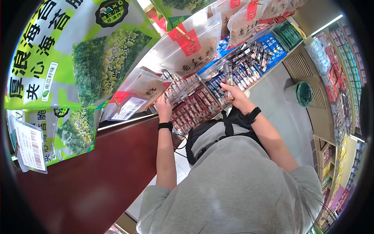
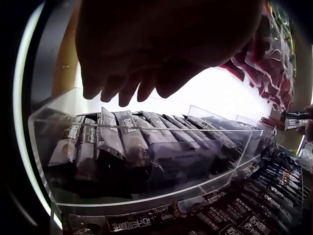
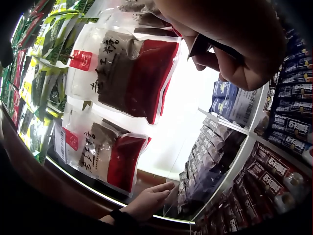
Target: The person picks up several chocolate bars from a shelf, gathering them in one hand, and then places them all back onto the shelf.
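Note:
My left hand [image 1: 164, 108] is above a clear acrylic bin [image 2: 176, 200] of upright wrapped snack bars [image 2: 129, 134]. Its fingers [image 2: 128, 90] reach out loosely over the bars and hold nothing. Further right, my right hand [image 1: 236, 96] pinches a dark-wrapped snack bar [image 1: 228, 76] over the shelf. The wrapper's dark end [image 3: 198, 47] shows between thumb and fingers in the right wrist view; the rest is hidden by the hand. Below and between the hands lie rows of dark red snack bars [image 1: 196, 109].
Bags of brown sugar [image 1: 191, 48] hang behind the bins, and large green seaweed snack bags [image 1: 113, 58] hang close at left. Beside the red bars are blue-wrapped ones [image 1: 218, 87]. A dark red counter [image 1: 89, 175] stands at left; a green-lined bin [image 1: 303, 94] is on the right.

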Demonstrator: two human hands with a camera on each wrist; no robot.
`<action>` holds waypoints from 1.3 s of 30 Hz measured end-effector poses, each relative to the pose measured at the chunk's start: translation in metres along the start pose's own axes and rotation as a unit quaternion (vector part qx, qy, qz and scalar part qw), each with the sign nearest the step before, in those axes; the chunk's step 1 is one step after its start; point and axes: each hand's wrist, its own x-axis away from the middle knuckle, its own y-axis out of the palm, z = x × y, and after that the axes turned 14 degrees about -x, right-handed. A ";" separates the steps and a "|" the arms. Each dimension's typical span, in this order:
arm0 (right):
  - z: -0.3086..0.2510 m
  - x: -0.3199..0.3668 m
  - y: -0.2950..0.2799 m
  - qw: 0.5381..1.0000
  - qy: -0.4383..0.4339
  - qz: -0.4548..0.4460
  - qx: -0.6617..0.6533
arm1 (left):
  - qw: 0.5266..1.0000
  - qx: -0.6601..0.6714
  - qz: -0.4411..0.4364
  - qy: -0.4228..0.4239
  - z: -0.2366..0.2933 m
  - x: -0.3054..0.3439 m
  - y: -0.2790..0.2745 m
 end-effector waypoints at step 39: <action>0.023 0.042 0.029 0.930 0.051 -0.065 0.359 | 0.710 0.645 -0.200 -0.201 0.106 0.035 0.000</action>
